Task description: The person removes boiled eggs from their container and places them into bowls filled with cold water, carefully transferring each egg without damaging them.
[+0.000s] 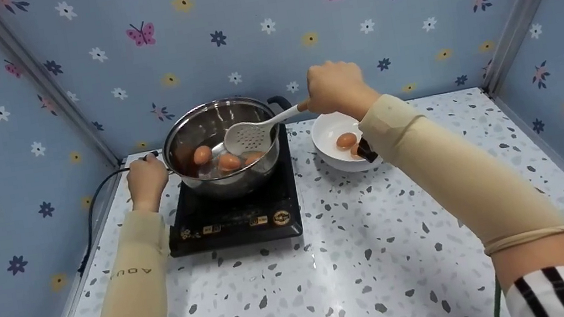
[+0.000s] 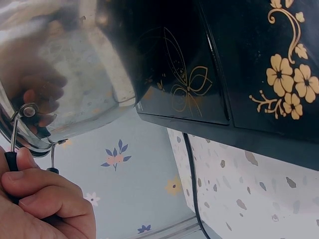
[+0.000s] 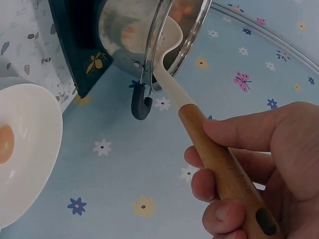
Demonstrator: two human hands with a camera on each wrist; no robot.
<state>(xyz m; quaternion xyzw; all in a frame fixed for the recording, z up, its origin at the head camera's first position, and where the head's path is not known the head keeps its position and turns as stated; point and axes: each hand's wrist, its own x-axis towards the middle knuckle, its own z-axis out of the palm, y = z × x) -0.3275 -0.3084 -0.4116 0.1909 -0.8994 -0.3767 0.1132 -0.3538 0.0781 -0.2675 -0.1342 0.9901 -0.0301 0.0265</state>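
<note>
A steel pot stands on a black induction cooker, with several brown eggs in its bottom. My left hand grips the pot's left handle; in the left wrist view the fingers curl round its black grip. My right hand holds a slotted spoon by its wooden handle. The spoon's pale, perforated head dips inside the pot, over the eggs, and looks bare. A white bowl sits right of the pot, holding brown eggs, partly hidden by the right wrist.
The pot's right handle points toward the back wall. A black cable runs along the table's left side. Flower-patterned panels enclose the speckled table at the back and sides. A green cord hangs near the right sleeve.
</note>
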